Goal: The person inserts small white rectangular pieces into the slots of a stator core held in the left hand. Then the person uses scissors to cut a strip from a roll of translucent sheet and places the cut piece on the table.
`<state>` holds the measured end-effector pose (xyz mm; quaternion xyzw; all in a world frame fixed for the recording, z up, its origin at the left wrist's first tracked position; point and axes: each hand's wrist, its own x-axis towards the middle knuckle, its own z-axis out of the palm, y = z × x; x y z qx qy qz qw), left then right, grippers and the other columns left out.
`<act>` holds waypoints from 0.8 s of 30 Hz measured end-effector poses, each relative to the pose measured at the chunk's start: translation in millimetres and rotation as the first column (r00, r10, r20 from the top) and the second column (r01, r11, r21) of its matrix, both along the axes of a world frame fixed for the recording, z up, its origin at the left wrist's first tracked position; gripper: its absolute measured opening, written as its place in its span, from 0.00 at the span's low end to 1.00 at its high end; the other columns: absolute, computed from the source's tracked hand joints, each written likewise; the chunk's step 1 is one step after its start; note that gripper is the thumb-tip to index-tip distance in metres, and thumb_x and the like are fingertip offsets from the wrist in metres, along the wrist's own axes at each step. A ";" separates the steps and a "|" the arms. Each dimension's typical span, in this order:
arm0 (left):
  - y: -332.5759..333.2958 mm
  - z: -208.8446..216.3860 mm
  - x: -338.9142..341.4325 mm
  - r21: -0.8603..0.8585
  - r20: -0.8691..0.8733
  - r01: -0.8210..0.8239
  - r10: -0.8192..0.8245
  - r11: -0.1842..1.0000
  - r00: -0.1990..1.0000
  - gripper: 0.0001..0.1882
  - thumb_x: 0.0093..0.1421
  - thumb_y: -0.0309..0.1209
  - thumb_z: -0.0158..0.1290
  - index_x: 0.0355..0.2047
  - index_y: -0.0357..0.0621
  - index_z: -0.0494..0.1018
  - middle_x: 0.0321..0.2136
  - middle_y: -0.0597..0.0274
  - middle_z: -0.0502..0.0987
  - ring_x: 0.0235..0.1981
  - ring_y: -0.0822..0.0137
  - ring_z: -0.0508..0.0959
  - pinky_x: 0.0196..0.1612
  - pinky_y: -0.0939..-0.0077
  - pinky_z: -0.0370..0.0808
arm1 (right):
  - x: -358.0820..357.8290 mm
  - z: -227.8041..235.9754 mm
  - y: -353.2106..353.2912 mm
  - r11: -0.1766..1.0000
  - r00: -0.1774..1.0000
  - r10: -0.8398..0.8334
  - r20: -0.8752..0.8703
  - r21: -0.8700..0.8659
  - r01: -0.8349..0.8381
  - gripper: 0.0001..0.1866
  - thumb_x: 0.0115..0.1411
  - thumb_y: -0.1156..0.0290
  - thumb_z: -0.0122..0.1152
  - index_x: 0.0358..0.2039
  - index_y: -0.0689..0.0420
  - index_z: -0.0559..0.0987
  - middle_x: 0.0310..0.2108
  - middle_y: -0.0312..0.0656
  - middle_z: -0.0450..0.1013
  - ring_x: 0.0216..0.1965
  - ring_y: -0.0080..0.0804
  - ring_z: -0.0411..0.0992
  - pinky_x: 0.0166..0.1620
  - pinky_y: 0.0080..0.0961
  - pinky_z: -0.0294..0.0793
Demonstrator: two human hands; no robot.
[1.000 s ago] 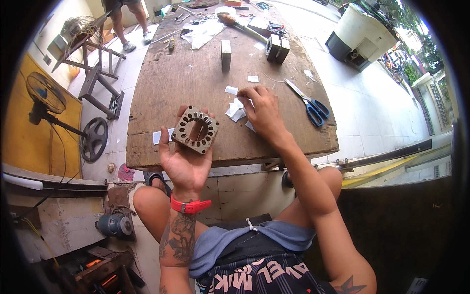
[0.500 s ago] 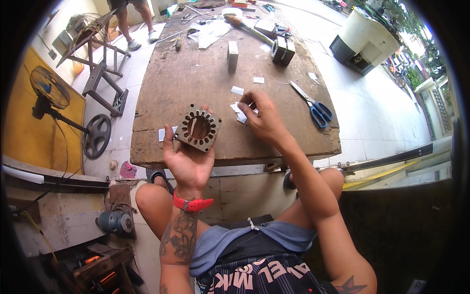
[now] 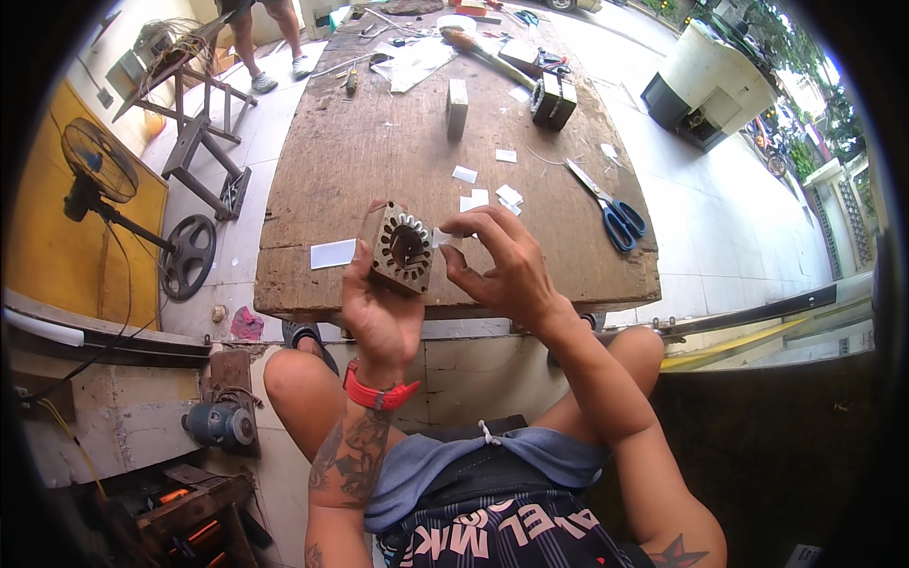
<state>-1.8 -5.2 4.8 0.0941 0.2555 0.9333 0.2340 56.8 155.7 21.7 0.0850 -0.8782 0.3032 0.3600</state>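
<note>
Head camera: and here, just left of centre in the frame, the left hand [image 3: 383,322] cradles a square slotted metal core [image 3: 386,248], its round opening tilted toward the right, palm beneath and thumb along the left side; to the right of it the right hand [image 3: 516,270] comes in with thumb and index finger in a narrow pinch, holding a small pale slip [image 3: 442,239] right at the core's right edge; whether slip and metal touch, I cannot tell; up at the centre lie loose white papers [image 3: 473,200] on the wooden table [image 3: 322,199], with a longer white strip [image 3: 332,255] left of the core; over to the right, blue-handled scissors [image 3: 620,222] lie with blades pointing to the upper left; at upper centre a narrow grey block [image 3: 457,109] stands upright, a dark block [image 3: 554,102] to its right; far left, a black fan [image 3: 99,163]; upper left, a bystander's legs [image 3: 279,38]; and a red wristband [image 3: 379,391] circles the left wrist.
</note>
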 end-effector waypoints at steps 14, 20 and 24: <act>-0.3 2.2 2.2 -0.065 -0.034 -0.027 0.025 0.998 0.999 0.31 0.74 0.47 0.43 0.71 0.44 0.62 0.60 0.61 0.74 0.59 0.67 0.74 0.63 0.66 0.68 | 3.5 -3.4 0.7 0.981 0.995 0.057 0.085 0.183 -0.072 0.20 0.61 0.77 0.68 0.54 0.50 0.82 0.42 0.42 0.76 0.41 0.42 0.78 0.42 0.35 0.81; 1.3 0.7 2.4 -0.018 0.013 -0.019 0.020 1.000 1.000 0.31 0.74 0.48 0.43 0.71 0.44 0.63 0.59 0.60 0.75 0.58 0.66 0.75 0.63 0.67 0.69 | 2.1 -11.1 -2.7 0.996 0.985 0.068 0.158 0.050 -0.076 0.21 0.62 0.73 0.68 0.56 0.52 0.79 0.49 0.45 0.77 0.47 0.45 0.78 0.46 0.37 0.81; -0.9 -2.0 0.2 0.012 0.076 -0.027 0.026 1.000 0.997 0.32 0.74 0.50 0.41 0.68 0.39 0.66 0.63 0.52 0.74 0.64 0.58 0.72 0.68 0.60 0.67 | 0.1 -20.0 -8.3 0.983 0.995 0.070 0.077 -0.173 -0.056 0.26 0.61 0.70 0.72 0.60 0.52 0.77 0.52 0.46 0.78 0.51 0.45 0.78 0.50 0.35 0.81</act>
